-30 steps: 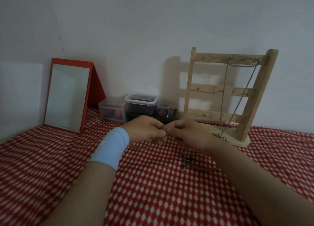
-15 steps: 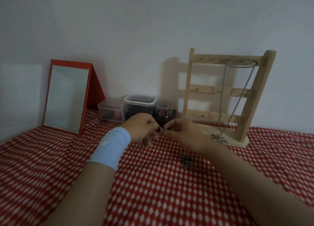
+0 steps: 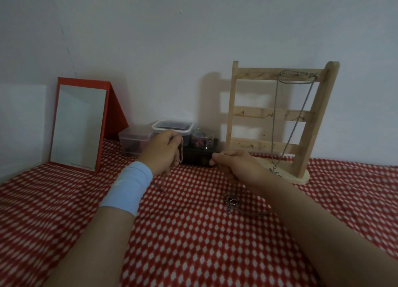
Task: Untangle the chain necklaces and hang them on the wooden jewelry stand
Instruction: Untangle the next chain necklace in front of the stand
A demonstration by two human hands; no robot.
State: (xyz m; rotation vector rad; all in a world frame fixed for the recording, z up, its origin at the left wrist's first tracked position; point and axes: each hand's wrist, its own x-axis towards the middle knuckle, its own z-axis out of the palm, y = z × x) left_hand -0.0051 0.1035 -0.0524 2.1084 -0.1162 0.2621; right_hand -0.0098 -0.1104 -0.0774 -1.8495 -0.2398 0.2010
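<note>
2 hands are raised over the desk (image 3: pixel 193 243), so I take this as the untangling step, with the hanging not yet begun for this piece. The left hand (image 3: pixel 163 152) pinches 1 thin chain (image 3: pixel 182 150), which droops from the fingers and trails down toward the cloth near the blue wristband (image 3: pixel 129 185). The right hand (image 3: pixel 234 165) sits apart from the left, with thumb and forefinger pressed together. I cannot tell whether a strand runs between them. 1 small heap of chain (image 3: pixel 231 202) with a ring clasp lies on the cloth just below the right wrist. 1 wooden stand (image 3: pixel 316 123) with 3 rails stands at the back right by the wall. 1 necklace (image 3: pixel 276 118) already hangs from its top rail, its pendant down at the base. Next, I judge, the held chain must be drawn free of any knot and carried to a free hook left of the hung one. At the back I count 1 mirror (image 3: pixel 79 125) and, as far as I can make out, 3 boxes (image 3: pixel 172 127) and 1 jar (image 3: pixel 202 138).
</note>
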